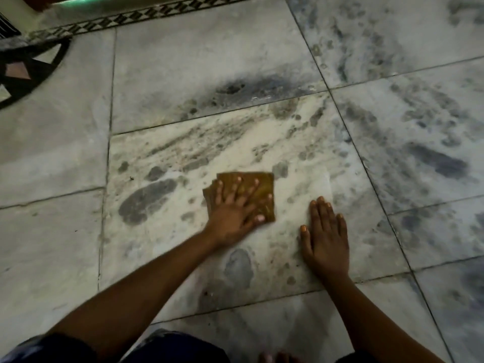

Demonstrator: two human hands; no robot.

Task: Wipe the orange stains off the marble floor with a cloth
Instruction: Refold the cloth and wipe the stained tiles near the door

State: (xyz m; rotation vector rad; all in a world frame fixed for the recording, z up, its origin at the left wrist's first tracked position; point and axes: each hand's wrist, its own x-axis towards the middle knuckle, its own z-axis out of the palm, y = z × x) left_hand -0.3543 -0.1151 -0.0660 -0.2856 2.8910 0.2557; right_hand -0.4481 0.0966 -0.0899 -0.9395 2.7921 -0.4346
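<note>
A folded brownish-yellow cloth (pixel 264 186) lies flat on the marble floor (pixel 183 74), on the centre tile. My left hand (pixel 235 209) presses down on the cloth with fingers spread wide. My right hand (pixel 326 235) rests flat on the bare tile just to the right of the cloth, fingers together, holding nothing. The tile has grey and brownish veining; I cannot pick out a distinct orange stain, and whatever is beneath the cloth is hidden.
A black-and-white patterned border strip (pixel 157 13) runs along the far edge of the floor. A dark inlaid design (pixel 23 72) sits at the far left. My knees in dark clothing (pixel 170 347) are at the bottom edge. Grout lines divide the tiles.
</note>
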